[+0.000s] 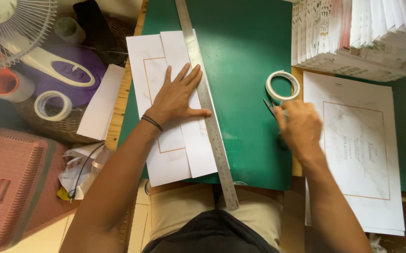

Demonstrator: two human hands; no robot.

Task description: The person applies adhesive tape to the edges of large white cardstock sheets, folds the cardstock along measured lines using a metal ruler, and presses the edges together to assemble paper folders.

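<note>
My left hand [177, 96] lies flat with fingers spread on white printed sheets [165, 154] that rest on a green cutting mat [245, 51]. A long steel ruler [212, 131] runs along the right edge of those sheets, touching my thumb. My right hand [299, 127] is blurred at the mat's right edge, closed around a small dark-tipped tool [268, 105], likely scissors or a cutter. A roll of white tape [282, 85] sits just above that hand.
A stack of printed cards [376, 159] lies at the right, with tall piles of paper [357, 37] behind it. On the left are a fan [6, 33], a purple lid [71, 75], another tape roll [53, 105], loose paper strips [101, 103] and a pink basket [6, 187].
</note>
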